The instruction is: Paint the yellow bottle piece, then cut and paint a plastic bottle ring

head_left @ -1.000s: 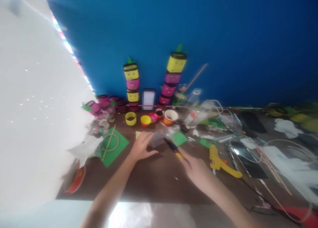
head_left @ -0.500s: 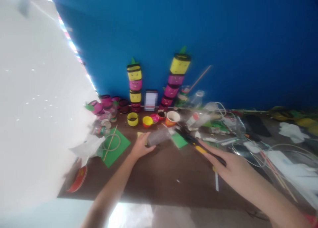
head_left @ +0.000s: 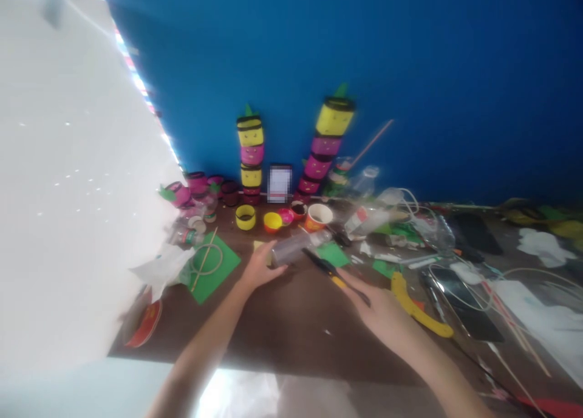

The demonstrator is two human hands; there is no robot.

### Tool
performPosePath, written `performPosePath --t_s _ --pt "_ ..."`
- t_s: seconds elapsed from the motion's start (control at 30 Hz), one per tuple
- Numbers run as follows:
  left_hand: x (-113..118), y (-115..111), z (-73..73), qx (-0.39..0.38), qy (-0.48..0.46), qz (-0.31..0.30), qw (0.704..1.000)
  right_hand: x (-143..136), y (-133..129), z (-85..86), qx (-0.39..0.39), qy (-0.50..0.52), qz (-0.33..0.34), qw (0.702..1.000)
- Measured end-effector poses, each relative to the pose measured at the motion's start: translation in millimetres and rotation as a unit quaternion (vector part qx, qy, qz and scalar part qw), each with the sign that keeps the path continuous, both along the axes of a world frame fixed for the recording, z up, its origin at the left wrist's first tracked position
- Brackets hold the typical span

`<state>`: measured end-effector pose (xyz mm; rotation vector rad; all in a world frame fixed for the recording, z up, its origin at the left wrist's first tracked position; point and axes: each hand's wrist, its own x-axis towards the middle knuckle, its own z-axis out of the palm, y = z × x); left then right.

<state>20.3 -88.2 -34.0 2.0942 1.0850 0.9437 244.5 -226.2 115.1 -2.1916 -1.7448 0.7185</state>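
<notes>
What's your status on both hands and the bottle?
Left hand grips clear bottle at one end. Right hand holds black-and-yellow tool, tip near bottle. Green piece lies close by.

Glue gun and green sheet suggest a craft workspace.

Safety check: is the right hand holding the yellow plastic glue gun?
No, the right hand holds a black-and-yellow tool; the glue gun lies on the brown table.
</notes>
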Motion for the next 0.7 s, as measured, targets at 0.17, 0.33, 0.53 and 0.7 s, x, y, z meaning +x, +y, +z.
performPosePath --t_s 0.17,0.33,0.53,0.7 --pt "1 1 -0.8 -0.002 -0.005 0.001 1.0 -3 0 2.6 -0.011 -0.02 0.0 1.0" --pt "1 0 0.9 -0.005 -0.005 0.005 1.0 -9 5 12.0 -0.004 -0.066 0.021 0.998" --pt "0 0 2.9 -0.01 -0.009 0.005 1.0 3 19 12.1 -0.022 -0.041 0.04 0.998" --pt "0 0 5.3 -0.011 -0.011 -0.002 1.0 14 28 9.6 -0.024 -0.006 0.037 0.999"
